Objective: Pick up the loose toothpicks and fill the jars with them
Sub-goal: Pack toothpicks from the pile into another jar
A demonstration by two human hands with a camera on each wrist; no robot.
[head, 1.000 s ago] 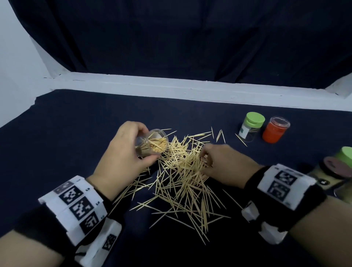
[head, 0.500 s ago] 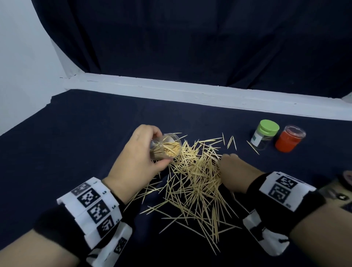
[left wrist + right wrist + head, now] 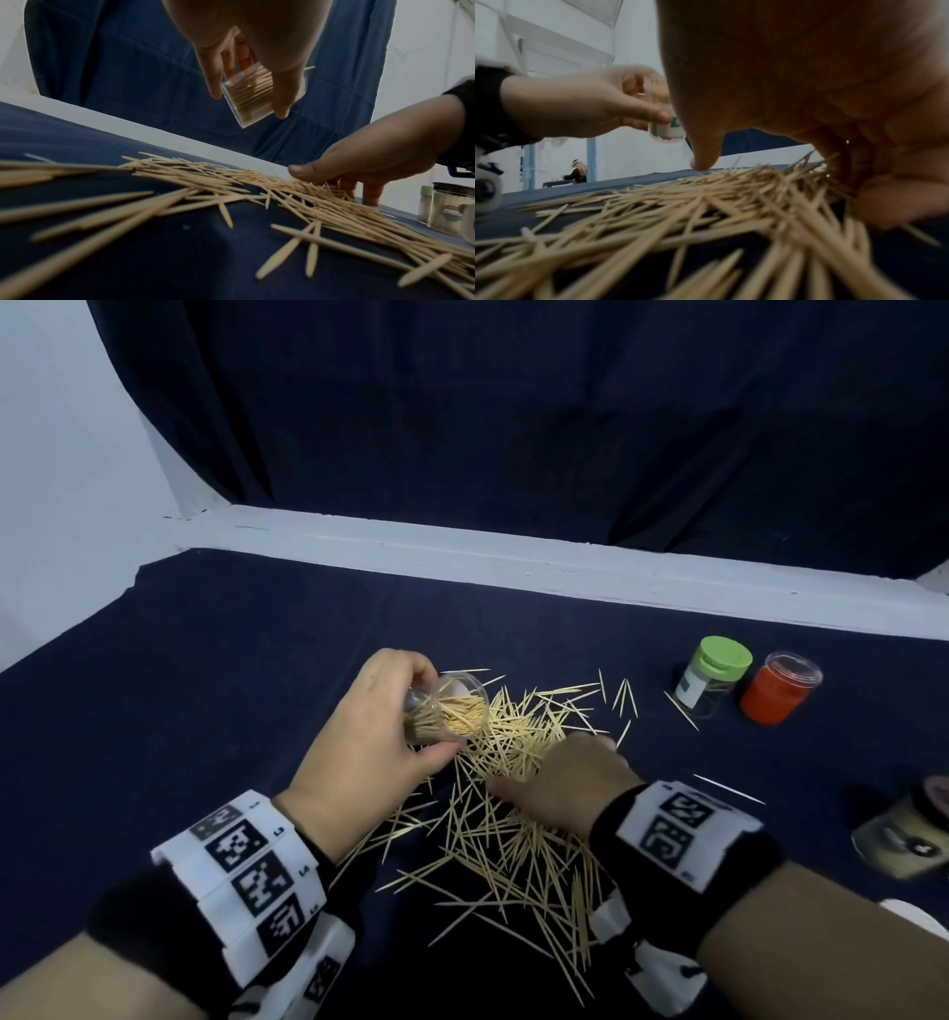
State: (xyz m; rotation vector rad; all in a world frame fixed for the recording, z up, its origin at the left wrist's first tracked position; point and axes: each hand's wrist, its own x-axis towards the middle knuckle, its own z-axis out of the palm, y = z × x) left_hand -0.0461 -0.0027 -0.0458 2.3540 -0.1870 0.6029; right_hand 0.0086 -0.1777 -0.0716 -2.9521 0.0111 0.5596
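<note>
Covering a dark cloth (image 3: 205,685), the toothpicks (image 3: 513,814) lie heaped between both wrists. The right hand (image 3: 560,783) digs curled fingers into the heap; the left hand (image 3: 369,742) grips a tilted, part-filled jar (image 3: 447,711) above it.

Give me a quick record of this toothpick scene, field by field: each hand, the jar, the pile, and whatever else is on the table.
left hand: grips clear jar, tilted, mouth toward the pile
clear jar: lidless, partly filled with toothpicks
right hand: fingers curled down into loose toothpicks
loose toothpicks: scattered heap on dark cloth
green-lidded jar: upright, far right
red jar: upright beside it
jar at right edge: partly cut off
</note>
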